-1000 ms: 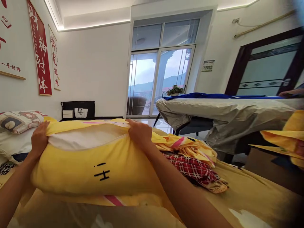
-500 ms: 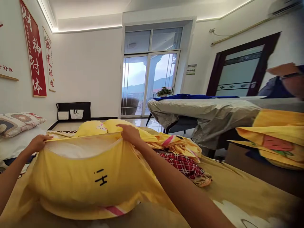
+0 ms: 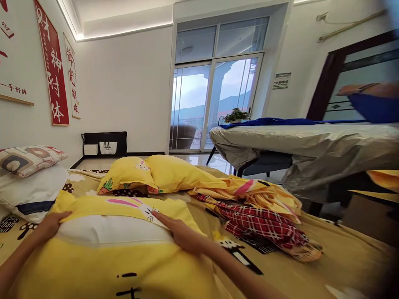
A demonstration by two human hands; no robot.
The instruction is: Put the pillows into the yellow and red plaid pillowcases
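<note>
In front of me lies a yellow pillowcase [image 3: 93, 265] around a white pillow [image 3: 115, 229], which shows through the wide opening. Dark strokes mark the near side of the case. Its far flap carries a rabbit print with pink ears. My left hand [image 3: 53, 224] is closed on the case at the left end of the opening. At the right end, my right hand [image 3: 182, 232] grips the edge, its index finger lying over the rabbit's face. The fingertips of both hands are partly hidden in the cloth.
Beyond lie two yellow pillows [image 3: 177, 172], rumpled yellow cloth [image 3: 255, 195] and red plaid fabric [image 3: 264, 220] on the patterned bed sheet [image 3: 311, 274]. White and patterned pillows [image 3: 34, 160] sit left. Right stands a plastic-covered table [image 3: 280, 141], with another person's arm [image 3: 370, 89] above it.
Both hands have come down and nearer with the pillowcase edge. The rabbit-print flap now shows flat behind the opening, and more white pillow is visible. The view has turned slightly left.
</note>
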